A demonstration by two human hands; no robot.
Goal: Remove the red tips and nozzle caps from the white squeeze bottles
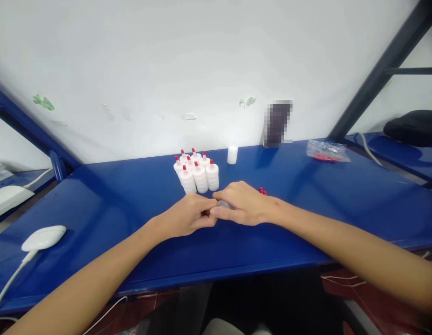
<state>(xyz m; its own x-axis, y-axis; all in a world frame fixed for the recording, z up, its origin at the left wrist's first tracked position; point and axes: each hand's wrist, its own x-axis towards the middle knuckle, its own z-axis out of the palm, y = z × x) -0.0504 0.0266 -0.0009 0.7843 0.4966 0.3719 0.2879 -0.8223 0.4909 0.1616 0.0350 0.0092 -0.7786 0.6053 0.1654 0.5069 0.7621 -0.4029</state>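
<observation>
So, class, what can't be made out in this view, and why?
Head view:
Grey item: mostly hidden by the right hand.
What the left hand grips, if anything: hidden by the hand itself.
Red pieces: too small to count.
Dark upright object: pixelated.
Black item: cut off by the right edge.

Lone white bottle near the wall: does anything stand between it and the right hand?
Nothing visible stands between the right hand and the lone white bottle; the red-tipped bottles are left of that path, the red pieces right of it.
</observation>
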